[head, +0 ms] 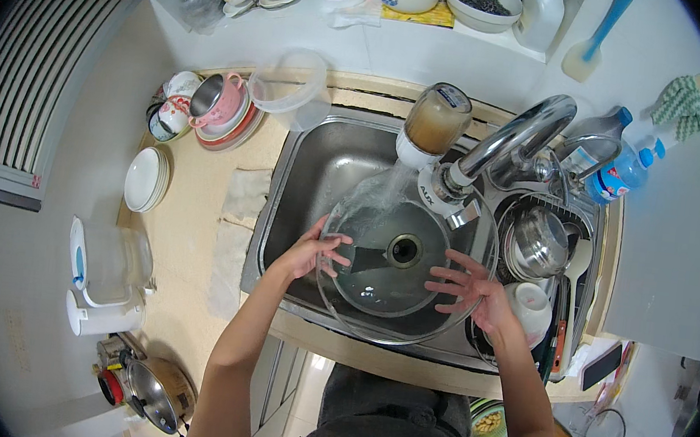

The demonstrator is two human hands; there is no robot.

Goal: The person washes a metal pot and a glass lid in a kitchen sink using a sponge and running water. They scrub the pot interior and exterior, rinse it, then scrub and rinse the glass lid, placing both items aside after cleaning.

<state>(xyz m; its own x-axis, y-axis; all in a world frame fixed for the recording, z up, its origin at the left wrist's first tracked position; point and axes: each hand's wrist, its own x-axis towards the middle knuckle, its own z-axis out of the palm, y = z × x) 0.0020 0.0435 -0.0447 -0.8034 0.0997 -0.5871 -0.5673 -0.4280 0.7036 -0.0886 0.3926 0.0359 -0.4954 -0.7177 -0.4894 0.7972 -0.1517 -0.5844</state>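
Note:
A large clear bowl (376,334) holding water is in the steel sink, under the running stream. My left hand (315,253) is at its left side, the rim crossing its fingers. At the right side my right hand (470,292) has its fingers spread against the bowl. Whether the fingers lie inside or outside the clear wall is hard to tell. Water falls from a filter (434,125) fixed to the chrome faucet (519,134). Through the bowl the round sink drain (405,250) shows, along with a dark shape beside it.
Right of the sink (306,150), a drying rack holds a metal bowl (539,241), a white bowl (527,311) and utensils. Stacked dishes (148,179), pink cups (216,101) and a clear plastic tub (296,94) line the left counter. A phone (602,366) lies at the right edge.

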